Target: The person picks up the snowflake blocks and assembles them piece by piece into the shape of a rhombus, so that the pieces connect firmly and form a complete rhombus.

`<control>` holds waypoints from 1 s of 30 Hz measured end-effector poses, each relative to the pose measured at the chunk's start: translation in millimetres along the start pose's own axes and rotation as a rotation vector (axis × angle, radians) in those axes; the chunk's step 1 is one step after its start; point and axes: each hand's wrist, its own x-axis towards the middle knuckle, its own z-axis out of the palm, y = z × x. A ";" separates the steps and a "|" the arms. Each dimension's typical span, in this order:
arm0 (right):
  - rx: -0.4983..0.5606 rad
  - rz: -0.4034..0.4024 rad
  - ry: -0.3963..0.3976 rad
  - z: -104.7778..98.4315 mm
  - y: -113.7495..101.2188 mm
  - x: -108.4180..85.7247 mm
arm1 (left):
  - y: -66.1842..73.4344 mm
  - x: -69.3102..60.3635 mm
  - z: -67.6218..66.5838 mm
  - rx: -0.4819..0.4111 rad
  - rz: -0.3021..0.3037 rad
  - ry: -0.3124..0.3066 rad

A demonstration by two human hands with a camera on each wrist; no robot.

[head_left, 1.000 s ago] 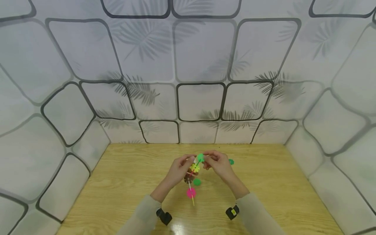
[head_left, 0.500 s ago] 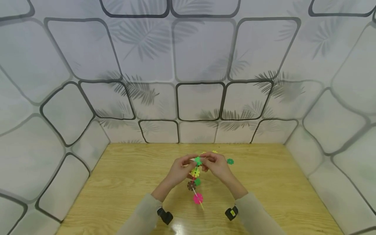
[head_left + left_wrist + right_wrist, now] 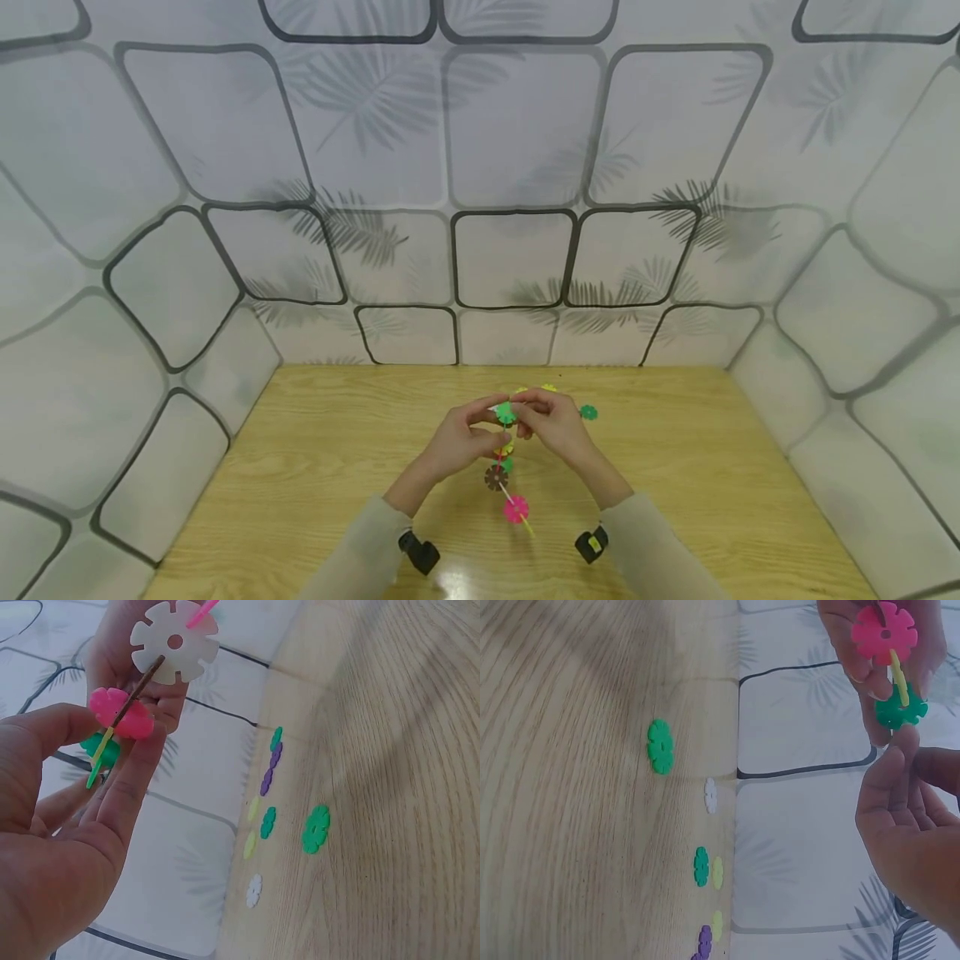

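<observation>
A chain of slotted flower discs hangs between the two hands; in the head view it has a green disc (image 3: 506, 413) at the top, then yellow, brown (image 3: 496, 477) and pink (image 3: 517, 509) discs. My left hand (image 3: 459, 440) grips its upper part, the thumb over the yellow disc. In the left wrist view the fingers hold around a pink disc (image 3: 124, 714), with a white disc (image 3: 174, 641) beyond. My right hand (image 3: 557, 423) has thumb and fingertips together at the chain's green end; the right wrist view shows them against the green disc's edge (image 3: 901, 706).
Loose discs lie on the wooden table (image 3: 337, 467): a green one (image 3: 316, 829) nearer, and a white (image 3: 255, 891), a darker green (image 3: 268, 823), yellow and purple ones (image 3: 276, 754) toward the back edge. Patterned walls stand behind and at both sides.
The chain's lower end has swung to the right and slightly toward me. My left thumb has moved down from the green disc to the yellow one. The right hand has shifted only slightly.
</observation>
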 end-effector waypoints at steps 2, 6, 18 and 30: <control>0.016 0.000 0.009 -0.1 0.1 0.1 | -0.2 -0.4 -0.4 -0.002 0.005 0.013; 0.041 0.030 0.053 -0.8 -0.6 -0.3 | -0.3 -1.5 -1.8 0.002 0.001 0.046; -0.018 0.063 0.003 -5.0 14.9 -0.7 | 1.6 -2.9 -4.5 -0.042 -0.004 0.065; -0.278 0.020 -0.198 -5.3 50.1 -2.5 | -0.5 -4.9 -8.3 -0.067 0.032 0.078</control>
